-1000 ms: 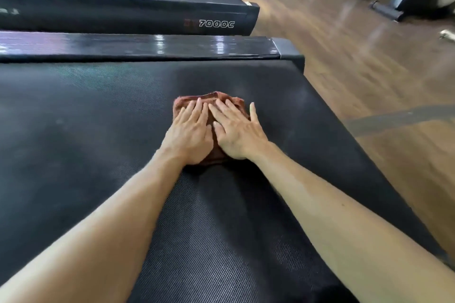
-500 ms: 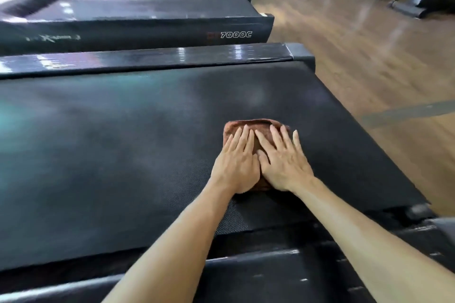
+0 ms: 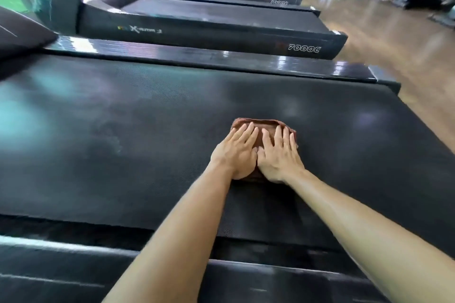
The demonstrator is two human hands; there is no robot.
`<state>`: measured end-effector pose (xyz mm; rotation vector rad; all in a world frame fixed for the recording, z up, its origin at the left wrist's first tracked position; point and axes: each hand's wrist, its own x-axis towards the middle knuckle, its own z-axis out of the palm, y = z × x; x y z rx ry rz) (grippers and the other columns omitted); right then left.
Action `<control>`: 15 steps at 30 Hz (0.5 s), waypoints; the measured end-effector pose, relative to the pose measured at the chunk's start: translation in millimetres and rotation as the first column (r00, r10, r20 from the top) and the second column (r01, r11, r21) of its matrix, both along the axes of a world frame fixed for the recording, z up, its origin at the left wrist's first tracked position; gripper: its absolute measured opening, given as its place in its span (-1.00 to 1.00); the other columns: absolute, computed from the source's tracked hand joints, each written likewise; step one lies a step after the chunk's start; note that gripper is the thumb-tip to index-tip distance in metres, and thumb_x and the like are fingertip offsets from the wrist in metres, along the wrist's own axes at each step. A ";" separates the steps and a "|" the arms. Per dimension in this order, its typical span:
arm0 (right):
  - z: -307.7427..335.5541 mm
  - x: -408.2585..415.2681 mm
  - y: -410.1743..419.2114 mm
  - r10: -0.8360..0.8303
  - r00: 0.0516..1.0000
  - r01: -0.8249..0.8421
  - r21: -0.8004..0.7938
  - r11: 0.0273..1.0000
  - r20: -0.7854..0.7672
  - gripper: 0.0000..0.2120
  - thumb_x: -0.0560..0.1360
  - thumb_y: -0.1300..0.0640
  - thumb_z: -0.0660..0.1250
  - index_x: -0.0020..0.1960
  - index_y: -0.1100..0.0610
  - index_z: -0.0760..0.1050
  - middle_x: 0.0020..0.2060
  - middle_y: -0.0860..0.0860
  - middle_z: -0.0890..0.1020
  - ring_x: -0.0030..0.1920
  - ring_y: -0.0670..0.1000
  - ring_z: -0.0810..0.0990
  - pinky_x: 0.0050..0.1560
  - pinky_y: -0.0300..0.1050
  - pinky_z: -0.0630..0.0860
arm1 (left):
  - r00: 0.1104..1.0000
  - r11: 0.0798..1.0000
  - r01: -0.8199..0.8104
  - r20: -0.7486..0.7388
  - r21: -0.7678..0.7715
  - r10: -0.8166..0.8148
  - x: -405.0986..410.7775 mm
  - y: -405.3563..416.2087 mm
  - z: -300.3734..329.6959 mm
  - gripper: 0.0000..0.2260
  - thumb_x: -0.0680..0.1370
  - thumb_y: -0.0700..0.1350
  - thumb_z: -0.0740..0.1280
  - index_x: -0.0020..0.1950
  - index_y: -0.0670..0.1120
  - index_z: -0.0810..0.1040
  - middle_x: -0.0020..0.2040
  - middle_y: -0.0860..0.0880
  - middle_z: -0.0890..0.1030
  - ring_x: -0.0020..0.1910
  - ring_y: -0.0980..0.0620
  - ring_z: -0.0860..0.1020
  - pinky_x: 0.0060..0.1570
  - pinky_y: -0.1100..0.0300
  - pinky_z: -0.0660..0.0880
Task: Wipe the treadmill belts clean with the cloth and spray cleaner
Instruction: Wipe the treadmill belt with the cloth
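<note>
I press my left hand (image 3: pixel 237 152) and right hand (image 3: pixel 278 155) flat, fingers straight, side by side on the folded brown cloth (image 3: pixel 264 125), mid-width on the treadmill belt (image 3: pixel 123 130), toward its end edge. Risk as I judge it: the belt slips under my weight, or the cloth bunches and skips patches.

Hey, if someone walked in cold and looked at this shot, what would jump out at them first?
First, the two bare hands, left hand and right hand, pressed flat side by side on a folded brown cloth in the middle of the picture. The cloth lies on a wide black treadmill belt that fills most of the view. Behind it, another treadmill marked 7000C stands in a row, with wooden floor to the right.
</note>
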<state>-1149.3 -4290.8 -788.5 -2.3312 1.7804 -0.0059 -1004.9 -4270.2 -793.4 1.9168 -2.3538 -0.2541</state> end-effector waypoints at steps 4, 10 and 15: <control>-8.0 61.7 -80.2 0.024 1.000 -0.023 -0.055 0.998 0.015 -0.39 0.72 -0.10 -0.09 0.71 0.06 -0.12 0.66 0.26 -0.17 0.66 0.21 -0.26 0.62 0.13 -0.33 | 0.999 0.999 -0.043 -0.003 -0.021 0.043 62.4 -72.1 -1.0 -0.46 0.72 0.02 -0.07 0.68 -0.10 -0.09 0.68 -0.07 -0.11 0.65 0.02 -0.15 0.61 0.06 -0.19; -8.5 185.1 -64.5 0.229 0.973 -0.226 -0.115 0.967 0.014 -0.39 0.70 -0.10 -0.07 0.71 0.02 -0.06 0.66 0.26 -0.09 0.67 0.21 -0.20 0.63 0.13 -0.29 | 0.975 0.975 -0.220 -0.031 -0.013 0.220 179.5 -33.2 -5.5 -0.37 0.64 0.10 -0.12 0.68 -0.13 -0.05 0.68 -0.09 -0.09 0.65 0.04 -0.16 0.61 0.07 -0.23; 2.2 210.7 33.8 0.317 0.946 -0.312 -0.075 0.947 0.068 -0.39 0.71 -0.09 -0.06 0.71 0.05 -0.07 0.66 0.27 -0.11 0.66 0.19 -0.24 0.62 0.11 -0.36 | 0.967 0.967 -0.254 -0.034 -0.027 0.253 207.9 71.4 -1.1 -0.26 0.54 0.19 -0.27 0.67 -0.15 -0.08 0.68 -0.08 -0.11 0.63 0.08 -0.23 0.58 0.14 -0.30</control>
